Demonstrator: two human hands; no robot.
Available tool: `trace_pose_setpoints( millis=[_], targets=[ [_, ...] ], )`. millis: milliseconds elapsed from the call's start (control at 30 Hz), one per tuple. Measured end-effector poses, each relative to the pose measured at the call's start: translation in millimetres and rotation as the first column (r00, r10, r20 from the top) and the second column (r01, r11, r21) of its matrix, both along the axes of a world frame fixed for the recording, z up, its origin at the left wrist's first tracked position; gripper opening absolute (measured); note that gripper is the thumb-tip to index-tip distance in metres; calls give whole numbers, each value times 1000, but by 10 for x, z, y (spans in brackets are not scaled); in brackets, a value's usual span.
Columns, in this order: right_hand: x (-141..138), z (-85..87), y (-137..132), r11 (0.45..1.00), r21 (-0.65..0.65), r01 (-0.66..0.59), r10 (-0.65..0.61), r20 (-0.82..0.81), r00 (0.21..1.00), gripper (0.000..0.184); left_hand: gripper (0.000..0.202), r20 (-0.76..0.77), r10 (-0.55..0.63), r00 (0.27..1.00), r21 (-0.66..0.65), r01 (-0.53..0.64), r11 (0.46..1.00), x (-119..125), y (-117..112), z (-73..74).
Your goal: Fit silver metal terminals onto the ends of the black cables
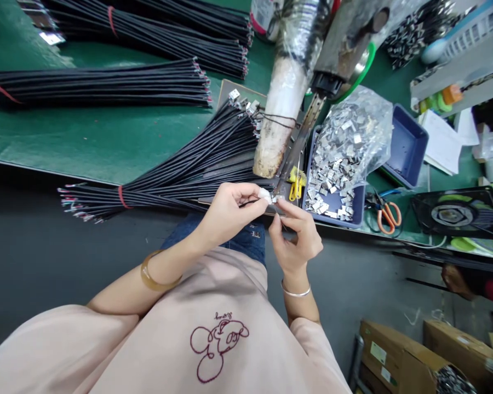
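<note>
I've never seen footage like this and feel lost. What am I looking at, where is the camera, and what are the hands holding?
There is no machine here: a person works with bare hands. The single picture comes from a camera worn on their head, looking down past their pink shirt. The left hand, with the amber bangle, pinches a small white piece at a cable's tip. The right hand pinches right beside it; what it grips is too small to tell. On the green table lie bundles of black cables, a blue tray, a bag of small metal clips and orange scissors.
</note>
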State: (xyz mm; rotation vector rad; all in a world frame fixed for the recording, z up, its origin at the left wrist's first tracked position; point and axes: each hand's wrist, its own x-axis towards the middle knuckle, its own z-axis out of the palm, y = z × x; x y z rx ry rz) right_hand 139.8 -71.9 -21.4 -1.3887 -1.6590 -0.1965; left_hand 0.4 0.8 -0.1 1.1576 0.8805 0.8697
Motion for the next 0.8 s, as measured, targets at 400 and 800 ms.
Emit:
trace_pose_setpoints(
  millis=[400, 800],
  targets=[
    [17, -1, 49, 990, -119, -71, 41, -243, 969, 13, 12, -57, 60, 997, 32, -58, 998, 23, -2, -38],
    [21, 113, 30, 982, -154, -112, 77, -217, 973, 17, 10, -103, 34, 994, 114, -22, 993, 9, -3, 23]
  ],
)
